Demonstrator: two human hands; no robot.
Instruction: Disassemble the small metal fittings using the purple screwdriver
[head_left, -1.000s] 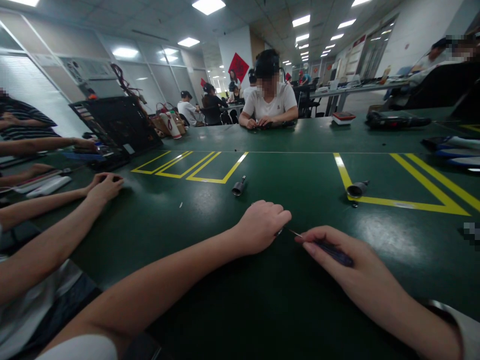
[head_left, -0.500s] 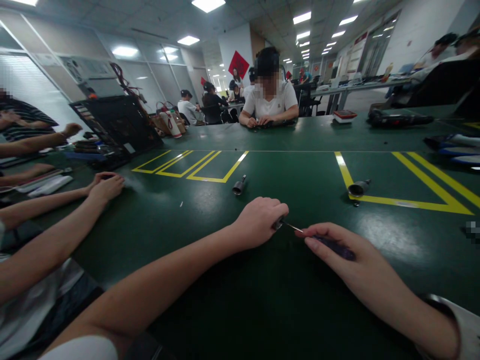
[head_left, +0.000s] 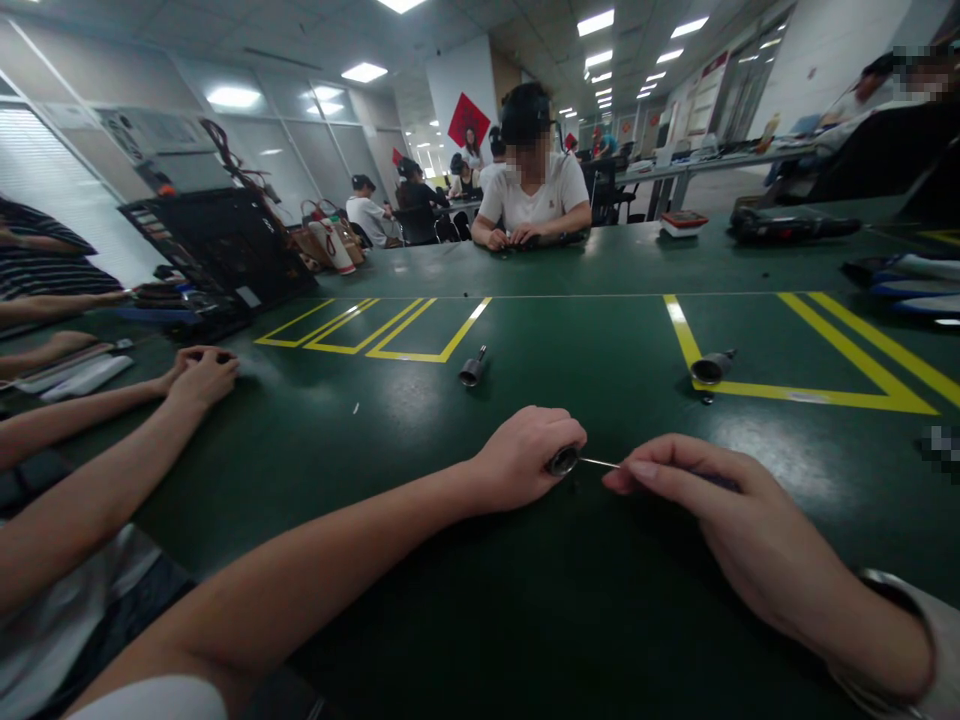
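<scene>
Clearly, in the head view, the left hand point(head_left: 525, 455) is curled tightly round a metal cup point(head_left: 562, 460) whose round rim pokes out past the fingers, over the middle of the green table point(head_left: 420, 440). The right hand point(head_left: 697, 480) pinches a thin tool point(head_left: 600, 463) between thumb and fingers, its dark handle mostly hidden by the palm. The tool's bright shaft bridges the narrow gap between the hands and ends at the right side of the cup's rim; whether it touches the metal I cannot tell. Green surface spreads in front of both hands as far as two more metal cups lying on their sides: the left-hand one point(head_left: 472, 372) just outside the corner of some yellow tape point(head_left: 409, 356), the right-hand one point(head_left: 711, 369) across another taped corner, with a small dark piece point(head_left: 707, 399) just beside it. On the left, a neighbour's hands point(head_left: 206, 375) rest over the table, well apart from the left hand, while that neighbour's forearms run in from the picture's edge. Toward the far edge sit a red-and-white box point(head_left: 683, 224) and a dark power tool point(head_left: 787, 228), and a seated person point(head_left: 536, 205) works there; the near edge is lost in shadow
</scene>
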